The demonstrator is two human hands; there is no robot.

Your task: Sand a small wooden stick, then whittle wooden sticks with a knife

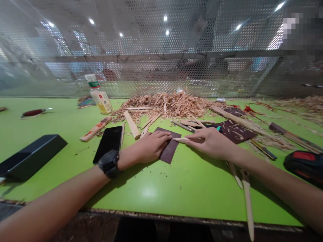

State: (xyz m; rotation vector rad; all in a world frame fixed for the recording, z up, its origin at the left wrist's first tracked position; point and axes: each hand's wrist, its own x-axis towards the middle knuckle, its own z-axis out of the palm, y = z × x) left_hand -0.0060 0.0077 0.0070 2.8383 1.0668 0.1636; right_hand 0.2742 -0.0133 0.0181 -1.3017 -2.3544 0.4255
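A dark brown sheet of sandpaper (169,151) lies on the green table in front of me. My left hand (152,144) rests palm down on its left part, fingers together and laid over the sheet. From the right, my right hand (208,141) pinches a small pale carved wooden piece (179,139) between thumb and fingers. The piece's narrow end points left and is over the sandpaper, close to the left fingertips. Under my right forearm, a long pale wooden stick (248,205) juts past the table's front edge, with a shorter one (235,174) beside it.
Wood shavings (174,104) are heaped against a perforated metal screen (151,74). A phone (108,143), a tilted-looking bottle (99,97) and a dark angular box (31,156) stand or lie left. More sandpaper (234,131), pencils and a red-black tool (305,164) are at the right.
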